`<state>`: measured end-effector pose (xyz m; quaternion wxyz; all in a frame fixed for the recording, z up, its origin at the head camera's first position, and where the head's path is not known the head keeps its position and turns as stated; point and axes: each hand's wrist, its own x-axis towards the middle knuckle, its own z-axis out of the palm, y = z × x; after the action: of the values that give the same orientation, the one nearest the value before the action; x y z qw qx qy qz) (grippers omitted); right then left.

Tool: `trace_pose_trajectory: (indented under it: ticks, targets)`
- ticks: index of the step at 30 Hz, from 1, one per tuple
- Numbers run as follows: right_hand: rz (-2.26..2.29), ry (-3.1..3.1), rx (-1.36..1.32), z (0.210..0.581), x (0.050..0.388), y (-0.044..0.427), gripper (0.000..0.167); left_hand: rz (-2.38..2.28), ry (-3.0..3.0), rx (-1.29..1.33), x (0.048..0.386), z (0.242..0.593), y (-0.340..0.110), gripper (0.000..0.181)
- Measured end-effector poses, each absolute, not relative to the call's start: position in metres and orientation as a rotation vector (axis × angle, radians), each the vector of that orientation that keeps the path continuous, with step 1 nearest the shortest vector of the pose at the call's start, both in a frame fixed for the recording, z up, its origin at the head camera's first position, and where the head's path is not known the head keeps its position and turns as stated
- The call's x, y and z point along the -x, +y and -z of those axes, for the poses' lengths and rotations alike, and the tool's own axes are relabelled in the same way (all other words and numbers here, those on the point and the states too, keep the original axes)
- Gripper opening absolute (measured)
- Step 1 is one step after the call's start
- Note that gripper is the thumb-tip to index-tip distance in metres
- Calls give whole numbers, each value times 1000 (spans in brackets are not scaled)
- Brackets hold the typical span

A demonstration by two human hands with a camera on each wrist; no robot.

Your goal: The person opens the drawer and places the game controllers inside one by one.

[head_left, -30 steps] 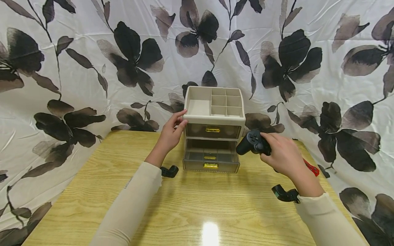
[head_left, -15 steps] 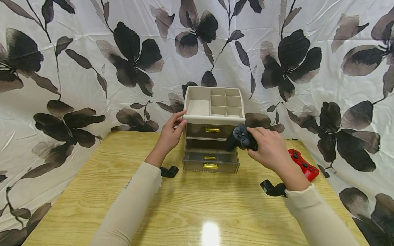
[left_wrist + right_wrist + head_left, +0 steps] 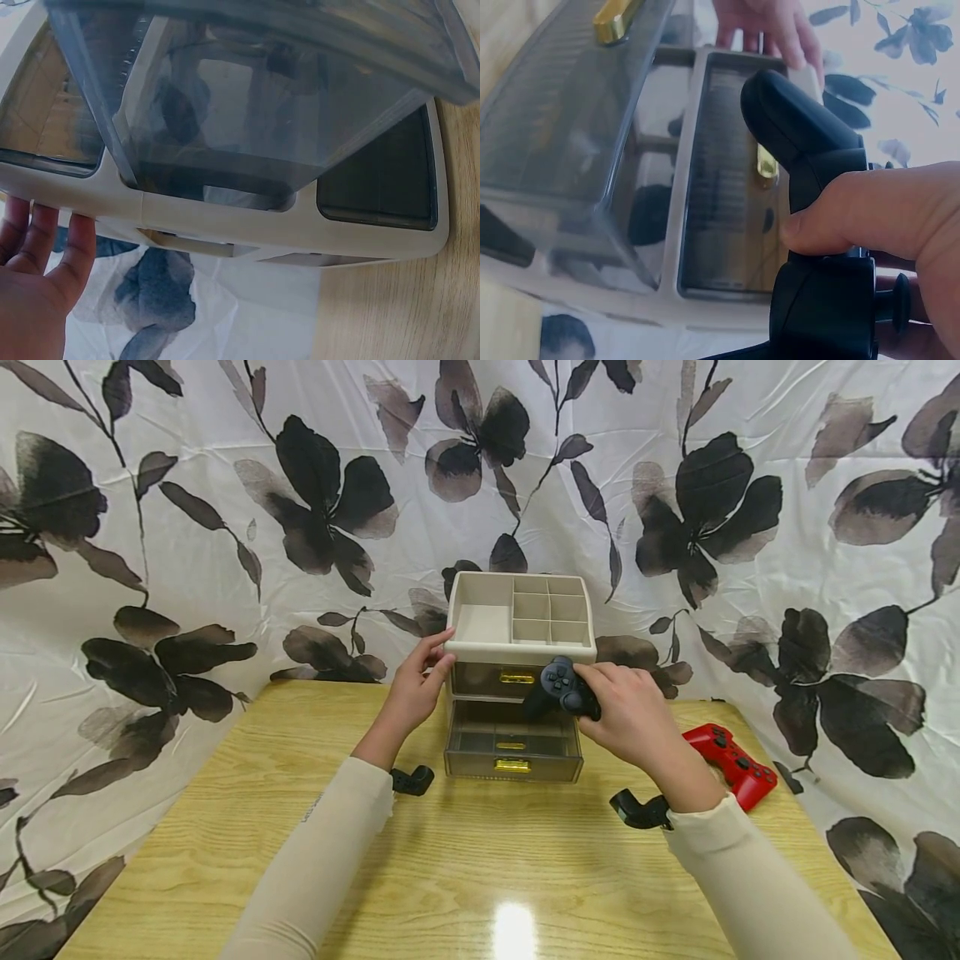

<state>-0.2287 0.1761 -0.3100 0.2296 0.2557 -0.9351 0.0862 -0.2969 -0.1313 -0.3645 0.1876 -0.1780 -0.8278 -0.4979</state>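
Note:
A cream desktop organizer with smoky clear drawers and gold pulls stands at the table's back. Its middle drawer is pulled out; the drawers above and below it are in. My left hand rests against the organizer's upper left side, fingertips touching its frame in the left wrist view. With my right hand I grip a black game controller by one end, thumb across it. The controller hangs in front of the upper drawer, above the pulled-out one, its free handle pointing left.
On the table, a red game controller lies to the right, partly behind my right wrist. Compartments divide the organizer's top tray. A floral cloth hangs right behind it.
My right hand has carried the black controller leftward, from right of the organizer to in front of it. More of the red controller shows. My left hand has stayed put.

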Motion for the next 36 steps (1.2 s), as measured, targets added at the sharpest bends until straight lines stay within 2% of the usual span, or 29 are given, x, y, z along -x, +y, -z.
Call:
trace_pose_trajectory:
  ticks: [36]
  targets:
    - [-188, -2419, -829, 321, 235, 123, 65, 1411, -2345, 484, 298, 366, -131, 43]
